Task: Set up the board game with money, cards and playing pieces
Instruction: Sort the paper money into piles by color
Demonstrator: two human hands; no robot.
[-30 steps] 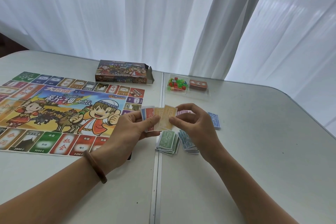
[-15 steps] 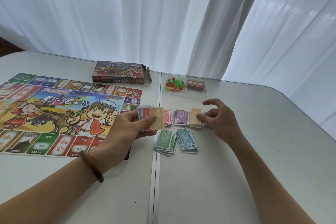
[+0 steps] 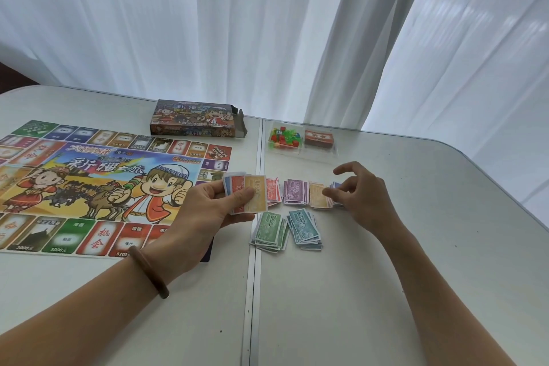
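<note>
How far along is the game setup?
Done: the board lies unfolded; sorted note piles lie beside it. In hand: the left hand holds a fan of notes, the right hand touches the orange pile. Left: that fan, plus cards and pieces in the tray.

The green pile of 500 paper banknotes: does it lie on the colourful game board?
No, the green pile of 500 paper banknotes lies on the white table, to the right of the colourful game board.
</note>
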